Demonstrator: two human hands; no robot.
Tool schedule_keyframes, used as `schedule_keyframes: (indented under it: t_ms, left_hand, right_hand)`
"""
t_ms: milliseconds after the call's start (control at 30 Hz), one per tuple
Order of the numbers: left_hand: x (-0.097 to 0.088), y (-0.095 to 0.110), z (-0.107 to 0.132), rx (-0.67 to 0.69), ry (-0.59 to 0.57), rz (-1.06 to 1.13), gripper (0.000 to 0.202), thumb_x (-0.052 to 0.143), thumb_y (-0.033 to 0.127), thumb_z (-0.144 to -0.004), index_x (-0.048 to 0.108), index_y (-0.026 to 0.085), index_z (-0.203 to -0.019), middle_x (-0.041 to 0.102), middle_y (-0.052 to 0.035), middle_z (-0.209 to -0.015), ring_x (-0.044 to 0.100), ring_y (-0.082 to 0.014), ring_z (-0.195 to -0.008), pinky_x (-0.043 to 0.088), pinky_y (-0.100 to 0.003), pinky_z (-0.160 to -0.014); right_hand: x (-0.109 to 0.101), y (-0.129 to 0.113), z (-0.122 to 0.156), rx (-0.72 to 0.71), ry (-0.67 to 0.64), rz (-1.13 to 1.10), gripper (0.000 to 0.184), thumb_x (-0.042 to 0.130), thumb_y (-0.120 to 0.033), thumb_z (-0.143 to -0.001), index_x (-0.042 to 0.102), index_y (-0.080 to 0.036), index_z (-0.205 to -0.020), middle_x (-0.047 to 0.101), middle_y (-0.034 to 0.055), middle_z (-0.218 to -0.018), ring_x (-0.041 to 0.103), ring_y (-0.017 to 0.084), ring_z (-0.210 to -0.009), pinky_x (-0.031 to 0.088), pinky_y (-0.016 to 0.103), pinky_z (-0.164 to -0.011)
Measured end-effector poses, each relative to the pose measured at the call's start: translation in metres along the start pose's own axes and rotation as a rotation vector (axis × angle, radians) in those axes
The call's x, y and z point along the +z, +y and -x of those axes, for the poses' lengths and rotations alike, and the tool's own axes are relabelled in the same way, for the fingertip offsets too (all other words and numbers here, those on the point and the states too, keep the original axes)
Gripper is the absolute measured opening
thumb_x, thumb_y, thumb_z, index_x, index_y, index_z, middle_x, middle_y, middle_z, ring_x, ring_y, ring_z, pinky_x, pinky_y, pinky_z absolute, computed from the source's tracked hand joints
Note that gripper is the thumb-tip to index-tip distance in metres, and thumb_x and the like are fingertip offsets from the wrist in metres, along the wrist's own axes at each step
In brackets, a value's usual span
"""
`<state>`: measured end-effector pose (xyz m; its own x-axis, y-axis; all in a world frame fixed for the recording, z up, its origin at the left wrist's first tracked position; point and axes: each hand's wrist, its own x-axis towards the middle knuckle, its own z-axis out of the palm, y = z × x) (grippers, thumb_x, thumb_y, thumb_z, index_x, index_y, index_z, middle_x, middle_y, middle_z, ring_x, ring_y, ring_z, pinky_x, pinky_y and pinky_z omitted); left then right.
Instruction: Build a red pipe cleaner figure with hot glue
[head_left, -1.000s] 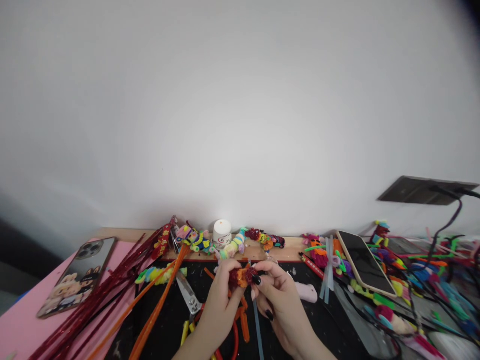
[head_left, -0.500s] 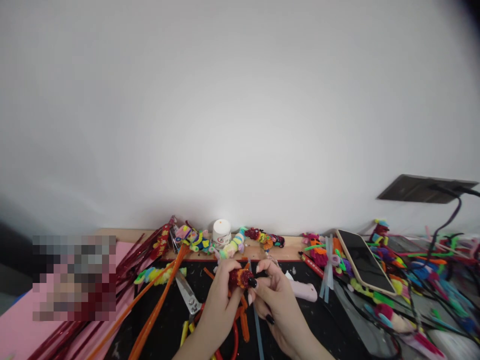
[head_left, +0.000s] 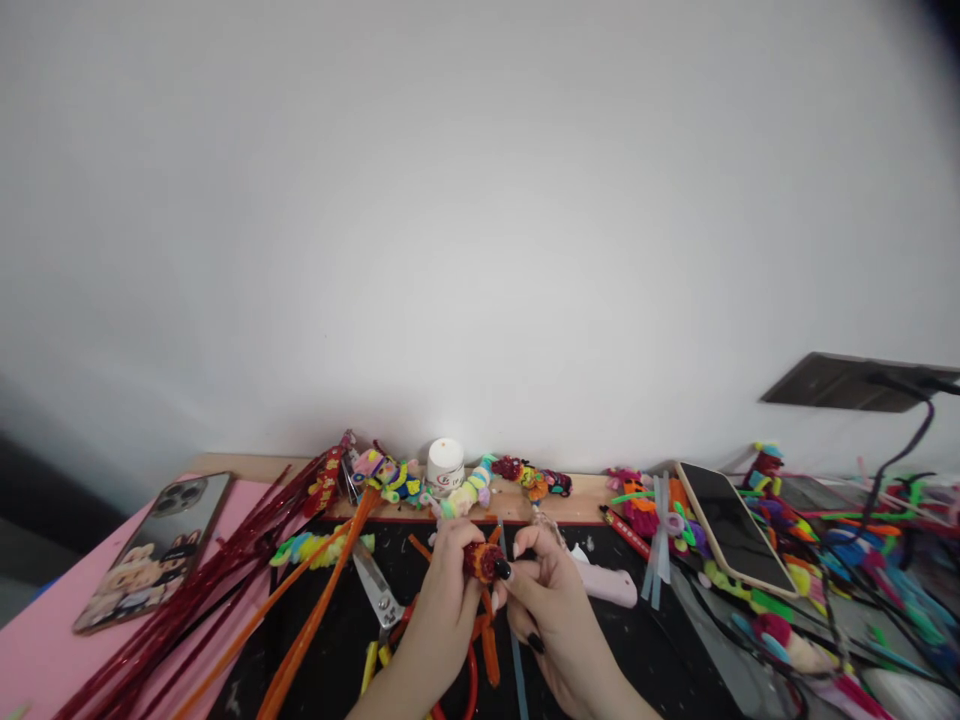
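Above a black mat, my left hand (head_left: 448,585) is closed around a small dark-red and orange fuzzy pipe-cleaner piece (head_left: 482,562). My right hand (head_left: 551,610) meets it from the right, thumb and fingertips pinched at the piece's right side. Whatever lies between those fingertips is too small to make out. Beneath my hands lie orange pipe cleaners (head_left: 489,648) and a clear bluish strip (head_left: 517,660). Scissors (head_left: 379,590) with red handles rest partly under my left forearm. A pale pink glue-gun-like tool (head_left: 606,583) lies just beyond my right hand.
Pipe-cleaner figures (head_left: 466,490) and a white cup (head_left: 445,465) line the mat's far edge. Red tinsel stems (head_left: 217,590) and a phone (head_left: 154,550) lie left on pink sheeting. Another phone (head_left: 735,525), clear sticks (head_left: 660,540) and a colourful pile (head_left: 847,570) occupy the right.
The red and orange piece has turned slightly in my fingers, showing more of its round end. Both hands stay in nearly the same place.
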<state>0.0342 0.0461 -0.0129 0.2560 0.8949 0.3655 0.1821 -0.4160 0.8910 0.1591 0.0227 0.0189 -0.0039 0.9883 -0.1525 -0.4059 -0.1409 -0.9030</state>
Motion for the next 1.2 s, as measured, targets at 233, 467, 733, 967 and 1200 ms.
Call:
schedule_keyframes:
  t_ms: [233, 467, 733, 967, 1200]
  left_hand:
    - [0.000, -0.002, 0.000, 0.013, -0.010, -0.019, 0.012, 0.039, 0.012, -0.087, 0.046, 0.021, -0.093, 0.045, -0.0052, -0.090, 0.049, -0.0206, -0.082, 0.043, -0.034, -0.075]
    - [-0.002, 0.000, 0.000, 0.011, -0.023, -0.050, 0.018, 0.035, 0.010, -0.086, 0.046, 0.020, -0.096, 0.043, -0.0067, -0.096, 0.050, -0.0216, -0.087, 0.043, -0.036, -0.079]
    - [0.001, -0.003, 0.000, -0.009, -0.015, -0.027, 0.023, 0.038, 0.009, -0.084, 0.050, 0.020, -0.100, 0.045, -0.0069, -0.098, 0.051, -0.0220, -0.088, 0.043, -0.036, -0.080]
    - [-0.001, -0.002, 0.000, -0.034, -0.044, -0.027, 0.025, 0.039, 0.011, -0.084, 0.052, 0.021, -0.103, 0.044, -0.0078, -0.100, 0.051, -0.0237, -0.093, 0.043, -0.040, -0.085]
    - [0.000, 0.003, -0.001, -0.093, -0.033, -0.026, 0.020, 0.040, 0.015, -0.086, 0.050, 0.022, -0.102, 0.045, -0.0088, -0.109, 0.049, -0.0241, -0.106, 0.039, -0.041, -0.092]
  right_hand:
    - [0.001, 0.004, 0.000, 0.012, 0.036, 0.014, 0.036, 0.071, -0.036, -0.071, 0.039, -0.020, -0.077, 0.064, -0.0010, -0.050, 0.027, -0.001, -0.027, 0.016, 0.010, -0.030]
    - [0.000, 0.009, 0.001, 0.019, 0.025, 0.022, 0.036, 0.069, -0.038, -0.073, 0.038, -0.020, -0.076, 0.065, -0.0012, -0.051, 0.027, -0.001, -0.025, 0.015, 0.009, -0.028]
    - [0.001, 0.012, 0.001, 0.037, 0.029, -0.001, 0.039, 0.071, -0.040, -0.070, 0.038, -0.020, -0.074, 0.064, -0.0022, -0.049, 0.027, -0.001, -0.023, 0.015, 0.009, -0.026]
    - [0.001, 0.013, 0.002, 0.050, 0.041, 0.011, 0.037, 0.070, -0.038, -0.071, 0.037, -0.020, -0.074, 0.065, -0.0011, -0.052, 0.028, -0.001, -0.023, 0.015, 0.009, -0.026]
    - [0.001, 0.003, 0.001, 0.082, 0.012, 0.101, 0.035, 0.066, -0.040, -0.073, 0.039, -0.020, -0.079, 0.064, -0.0017, -0.052, 0.036, 0.002, -0.024, 0.014, 0.009, -0.025]
